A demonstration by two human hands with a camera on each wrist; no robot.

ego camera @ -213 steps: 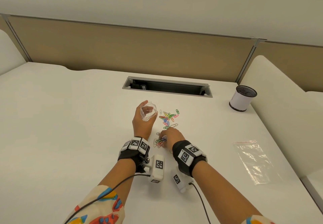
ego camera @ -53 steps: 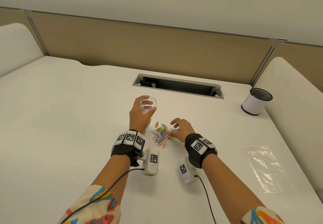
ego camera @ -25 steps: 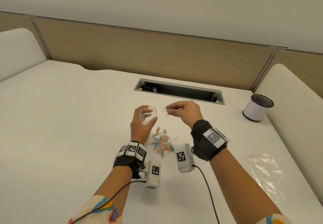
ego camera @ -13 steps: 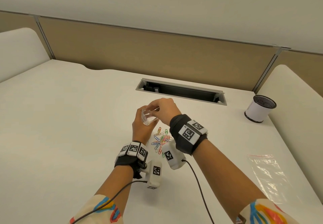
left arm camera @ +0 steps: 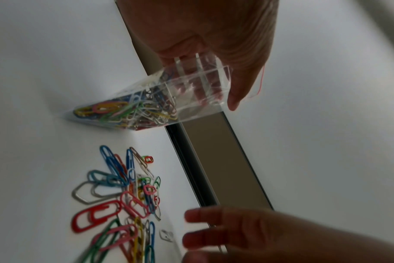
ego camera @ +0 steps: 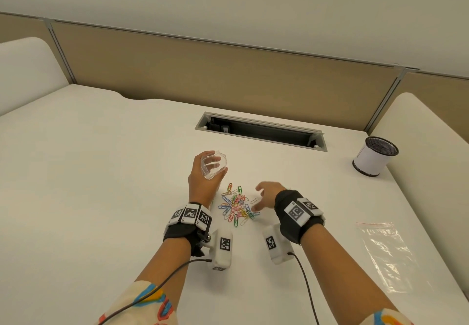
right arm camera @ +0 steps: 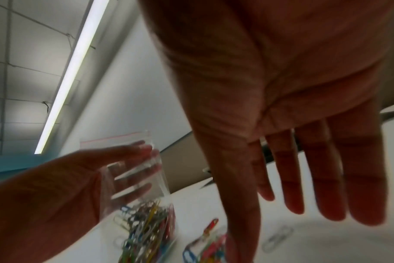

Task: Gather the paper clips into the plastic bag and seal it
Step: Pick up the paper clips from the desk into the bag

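Clear plastic, the small zip bag (ego camera: 214, 164) stands open-mouthed in the left hand (ego camera: 203, 181); the right hand (ego camera: 266, 196), fingers spread and holding nothing, hovers by loose coloured wire paper clips (ego camera: 237, 206) on the white surface (ego camera: 101, 172). Left wrist view: many clips already bagged. Right wrist view: palm empty; sealing remains.
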